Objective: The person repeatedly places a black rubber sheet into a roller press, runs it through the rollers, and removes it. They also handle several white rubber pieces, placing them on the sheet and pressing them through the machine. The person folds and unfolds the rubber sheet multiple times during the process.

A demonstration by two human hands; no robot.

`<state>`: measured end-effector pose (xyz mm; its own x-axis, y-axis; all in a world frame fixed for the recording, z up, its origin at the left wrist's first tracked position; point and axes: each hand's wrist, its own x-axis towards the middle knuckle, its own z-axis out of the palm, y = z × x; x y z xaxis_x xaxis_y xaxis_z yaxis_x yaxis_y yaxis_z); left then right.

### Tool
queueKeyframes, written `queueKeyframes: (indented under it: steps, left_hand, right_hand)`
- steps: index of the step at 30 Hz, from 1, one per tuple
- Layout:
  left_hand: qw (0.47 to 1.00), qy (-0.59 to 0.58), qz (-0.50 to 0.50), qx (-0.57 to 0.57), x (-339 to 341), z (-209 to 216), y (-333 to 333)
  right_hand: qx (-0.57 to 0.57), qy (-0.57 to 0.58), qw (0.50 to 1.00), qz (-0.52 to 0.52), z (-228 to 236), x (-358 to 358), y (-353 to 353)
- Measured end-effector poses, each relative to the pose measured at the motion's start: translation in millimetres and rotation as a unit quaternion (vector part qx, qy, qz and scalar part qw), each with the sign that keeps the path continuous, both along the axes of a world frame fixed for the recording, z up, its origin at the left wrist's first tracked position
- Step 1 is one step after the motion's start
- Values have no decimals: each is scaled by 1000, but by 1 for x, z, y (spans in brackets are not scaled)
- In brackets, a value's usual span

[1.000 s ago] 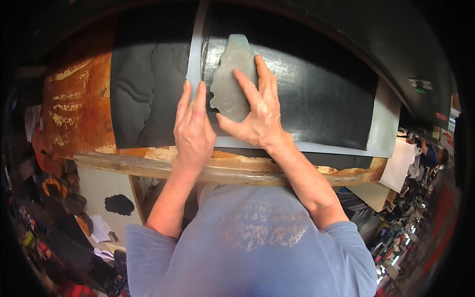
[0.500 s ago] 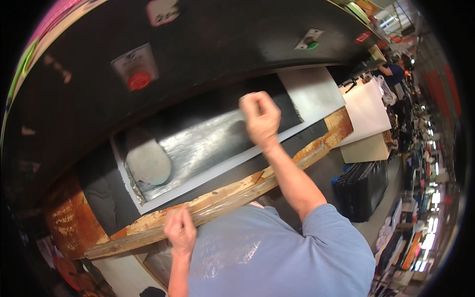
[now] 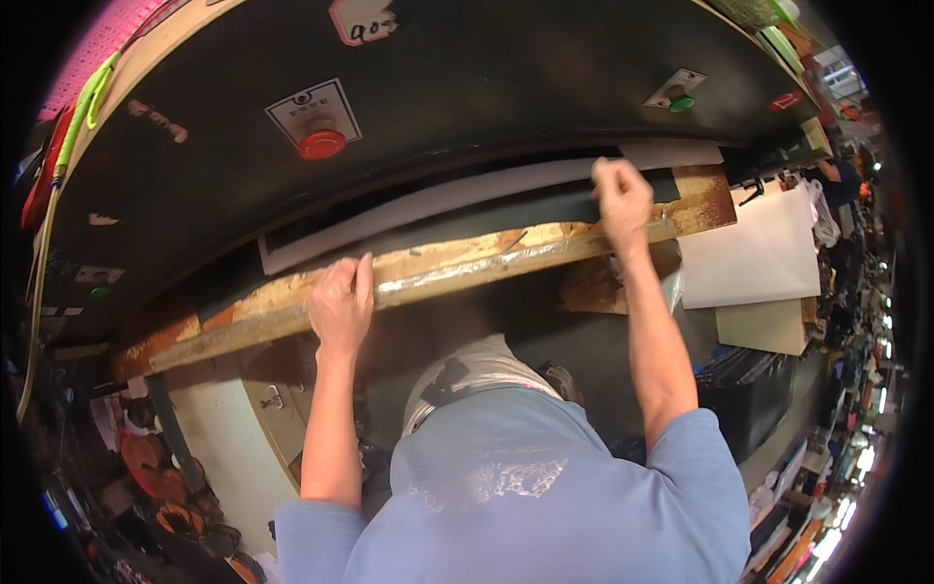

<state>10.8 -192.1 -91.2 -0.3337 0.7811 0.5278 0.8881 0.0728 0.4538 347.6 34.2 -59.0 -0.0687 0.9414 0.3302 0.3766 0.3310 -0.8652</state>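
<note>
A worn wooden ledge (image 3: 467, 273) runs across in front of me, its top scraped and its front edge partly covered in shiny film. My left hand (image 3: 341, 300) is closed at the left part of this edge, its thumb pointing up; whatever its fingers hold is hidden. Further right, my right hand (image 3: 625, 202) is raised over the ledge, fingers pressed together, with a small pale bit at the fingertips too small to name. Beyond the ledge a pale flat strip (image 3: 418, 206) lies below the machine's black panel (image 3: 467, 88), with dark sheet material on both sides.
The panel carries a red push button (image 3: 322, 144) and a green one (image 3: 681, 101). At the right are a white board (image 3: 754, 243) and a black bundle (image 3: 754, 399). A pale cabinet (image 3: 219, 438) stands below the ledge at the left.
The view has tilted, and the round grey piece and shiny surface behind the ledge are out of sight. My right hand has moved right; my left hand has come up against the ledge.
</note>
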Motion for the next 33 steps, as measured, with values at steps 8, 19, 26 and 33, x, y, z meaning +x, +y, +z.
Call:
queueKeyframes:
  steps: [8, 19, 26, 33]
  left_hand:
    - [998, -52, -7, 22, -2, 1, 3]
    - [999, -26, -16, 20, 6, -2, 0]
    - [994, -93, -40, -32, 4, 6, -6]
    - [986, -142, 60, 60, -78, 42, 34]
  right_hand:
    - [83, -214, 970, 73, -29, -18, -45]
    - [10, -188, 981, 50, -37, -12, -41]
    - [-79, 0, 995, 58, -15, -71, -46]
    - [109, -99, 941, 304, 13, -261, -30]
